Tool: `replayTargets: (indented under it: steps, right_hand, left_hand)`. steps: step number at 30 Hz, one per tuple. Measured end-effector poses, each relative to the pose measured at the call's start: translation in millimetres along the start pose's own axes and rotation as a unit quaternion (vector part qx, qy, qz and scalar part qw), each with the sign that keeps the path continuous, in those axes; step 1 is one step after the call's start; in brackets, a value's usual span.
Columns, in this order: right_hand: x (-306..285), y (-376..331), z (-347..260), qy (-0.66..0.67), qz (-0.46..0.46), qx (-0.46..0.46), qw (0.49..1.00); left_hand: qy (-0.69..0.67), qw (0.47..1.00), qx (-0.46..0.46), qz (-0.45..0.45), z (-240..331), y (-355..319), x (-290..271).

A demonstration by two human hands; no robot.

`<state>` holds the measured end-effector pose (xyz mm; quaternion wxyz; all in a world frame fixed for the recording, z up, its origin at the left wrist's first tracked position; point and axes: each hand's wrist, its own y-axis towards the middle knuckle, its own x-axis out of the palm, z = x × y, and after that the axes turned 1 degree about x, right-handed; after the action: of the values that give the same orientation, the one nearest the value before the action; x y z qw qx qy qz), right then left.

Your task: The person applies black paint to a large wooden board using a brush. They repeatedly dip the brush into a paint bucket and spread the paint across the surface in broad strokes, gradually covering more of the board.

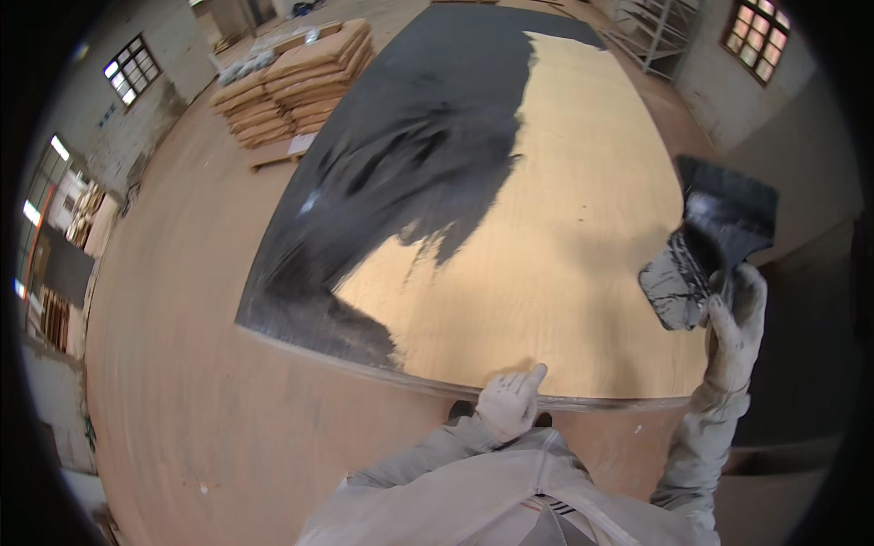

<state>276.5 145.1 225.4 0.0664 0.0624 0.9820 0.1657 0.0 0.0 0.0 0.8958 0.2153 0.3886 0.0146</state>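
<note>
A large pale yellow board [592, 218] lies before me, its left and far parts covered with streaky, wet-looking black coating [410, 136]. Smears of it run down to the near left corner. My right hand [736, 337], in a whitish glove, grips a wide, flat, black-smeared scraper-like tool [733, 209] beyond the board's right edge. Right beside this tool is a shiny black-coated piece [672, 287]; whether the two are joined I cannot tell. At the board's near edge is my gloved left hand [510, 403], fingers curled and one digit sticking out. No tool shows in it.
Brown sacks [300, 77] are piled on a pallet at the far left. A metal rack [651, 36] stands at the far right near a wall with a window. Dark surfaces [810, 337] lie right of my right arm. The floor [182, 346] is brownish.
</note>
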Motion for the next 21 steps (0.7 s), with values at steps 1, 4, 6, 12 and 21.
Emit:
replayTargets:
  steps: [1,4,6,12,21]
  right_hand:
    - [-7.1,3.1,-16.0,-0.038,0.021,0.011,0.999]
    - [-80.6,49.6,15.0,-0.219,-0.001,-0.037,0.975]
    - [-127.5,65.9,16.4,-0.349,0.0,-0.037,0.936]
    - [-209.4,121.0,0.6,-0.564,-0.144,-0.123,0.804]
    - [-168.4,233.4,64.4,-0.665,-0.492,-0.049,0.56]
  left_hand:
    - [0.008,1.0,-0.007,-0.007,1.4,-0.4,1.3]
    - [0.058,0.996,0.033,0.065,4.2,33.3,28.3]
    - [0.042,0.996,0.009,0.081,39.7,41.5,65.1]
    - [-0.089,0.993,-0.057,0.06,103.1,80.8,121.9]
    - [-0.509,0.799,-0.319,-0.028,188.8,169.3,195.1]
